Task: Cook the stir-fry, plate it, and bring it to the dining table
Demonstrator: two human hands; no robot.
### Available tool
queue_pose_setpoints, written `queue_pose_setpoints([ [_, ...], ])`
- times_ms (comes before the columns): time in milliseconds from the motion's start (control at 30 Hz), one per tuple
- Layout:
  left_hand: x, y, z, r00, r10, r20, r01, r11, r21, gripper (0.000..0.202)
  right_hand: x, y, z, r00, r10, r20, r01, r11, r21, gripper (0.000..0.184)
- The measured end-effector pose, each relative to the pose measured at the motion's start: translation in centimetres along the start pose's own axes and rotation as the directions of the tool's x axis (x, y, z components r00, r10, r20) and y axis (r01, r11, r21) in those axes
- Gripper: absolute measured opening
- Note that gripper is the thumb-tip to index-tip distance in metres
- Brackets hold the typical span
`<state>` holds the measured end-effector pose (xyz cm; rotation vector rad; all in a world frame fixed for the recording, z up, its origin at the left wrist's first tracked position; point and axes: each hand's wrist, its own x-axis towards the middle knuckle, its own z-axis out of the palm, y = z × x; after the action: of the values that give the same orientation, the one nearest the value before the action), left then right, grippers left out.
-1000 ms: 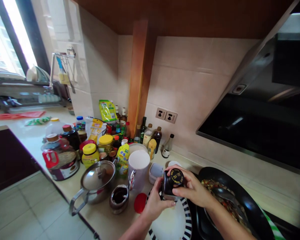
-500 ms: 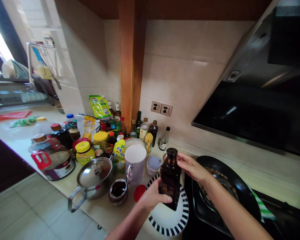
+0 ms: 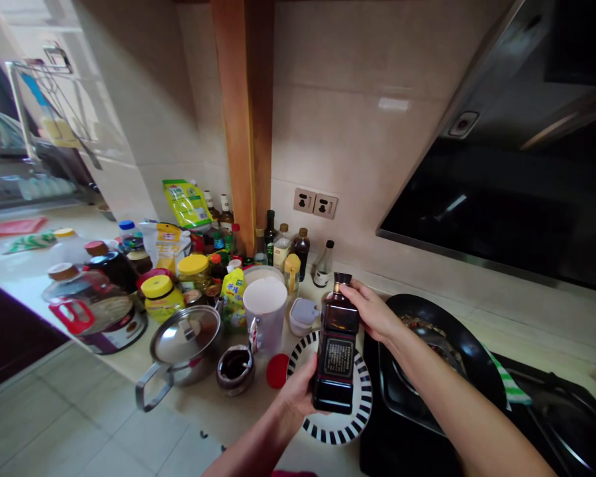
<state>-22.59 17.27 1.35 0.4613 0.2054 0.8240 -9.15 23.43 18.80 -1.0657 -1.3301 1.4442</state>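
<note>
A dark, square-sided glass bottle [image 3: 335, 358] with small print on its label is held above a plate. My left hand [image 3: 300, 387] grips its lower part, thumb along the side. My right hand [image 3: 372, 310] is closed at the bottle's neck, just under the black cap, with some fingers hidden behind it. The bottle leans slightly, its cap away from me. Beneath it lies a white plate with a black striped rim [image 3: 360, 417], partly covered by the bottle and my left hand. To the left sit a red lid [image 3: 277, 371] and an open dark jar [image 3: 235, 370].
A black wok [image 3: 457, 331] with food in it stands on the stove at right, beside a green-striped cloth [image 3: 509, 384]. Leftward are a lidded steel pot [image 3: 186, 341], a white pitcher [image 3: 265, 311] and several jars and bottles. A range hood [image 3: 516, 199] hangs above.
The bottle has turned so its printed label faces me. My right hand has closed at the neck from beside it. The view has shifted a little.
</note>
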Motion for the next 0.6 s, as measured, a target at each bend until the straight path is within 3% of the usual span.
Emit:
queue_pose_setpoints([
  [100, 0.0, -0.3, 0.6, 0.999, 0.001, -0.051, 0.000, 1.000, 0.008, 0.070, 0.3, 0.2, -0.4, 0.998, 0.052, 0.019, -0.052, 0.999, -0.010, 0.035],
  [233, 0.0, -0.4, 2.3, 0.989, 0.045, -0.141, -0.040, 0.998, 0.040, 0.060, 0.2, 0.1, -0.9, 0.985, 0.157, 0.067, -0.152, 0.985, -0.078, 0.036],
  [367, 1.1, 0.1, 3.3, 0.952, 0.011, -0.307, 0.000, 0.999, 0.035, 0.064, 0.4, -0.7, -2.0, 0.986, 0.152, -0.070, -0.156, 0.986, -0.058, 0.035],
  [433, 1.6, 0.5, 3.3, 0.914, 0.066, -0.400, -0.064, 0.998, 0.017, 0.062, 1.2, -1.4, -2.7, 0.983, 0.034, -0.178, -0.051, 0.994, -0.094, 0.037],
  [500, 1.6, 0.7, 3.3, 0.889, 0.103, -0.447, -0.100, 0.995, 0.030, 0.059, 2.6, -1.9, -3.1, 0.943, -0.186, -0.275, 0.129, 0.968, -0.215, 0.038],
  [600, 0.8, 0.3, 3.5, 0.920, 0.040, -0.390, -0.008, 0.996, 0.084, 0.061, 5.8, -1.6, -3.2, 0.848, -0.434, -0.305, 0.298, 0.865, -0.404, 0.041],
])
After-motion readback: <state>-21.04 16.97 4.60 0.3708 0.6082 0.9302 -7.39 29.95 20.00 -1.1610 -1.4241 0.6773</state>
